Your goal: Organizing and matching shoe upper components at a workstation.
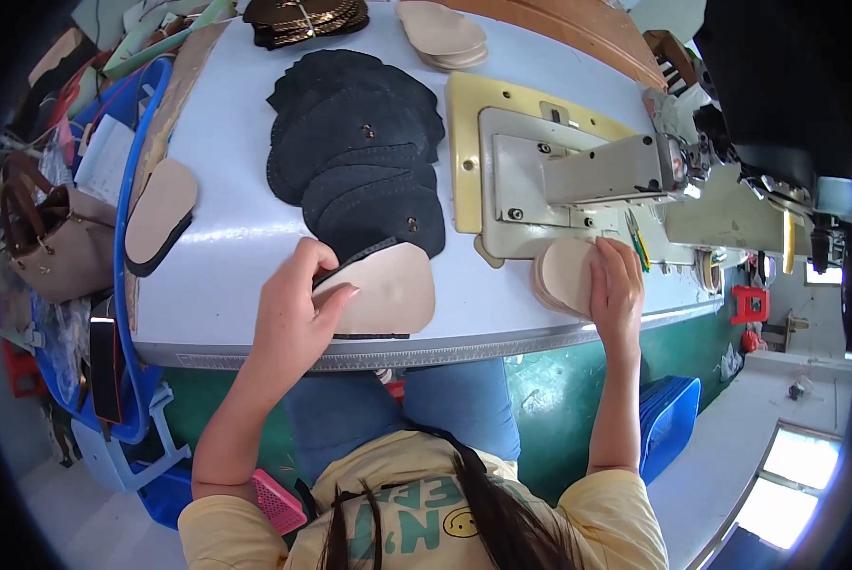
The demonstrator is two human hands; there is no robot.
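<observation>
My left hand (297,299) pinches the edge of a beige oval piece (392,290) that lies on a black piece near the table's front edge. Just behind it spreads a fanned stack of black cut pieces (359,142). My right hand (616,285) rests flat on a small stack of beige pieces (561,274) beside the bed of a sewing machine (559,171). Its fingers point away from me and cover the stack's right side.
The pale table (226,228) has a ruler strip along its front edge. At the back lie a beige stack (442,33) and a dark stack (302,19). A single beige-and-black piece (160,214) lies left. Blue bins (668,423) and a brown handbag (50,242) flank the table.
</observation>
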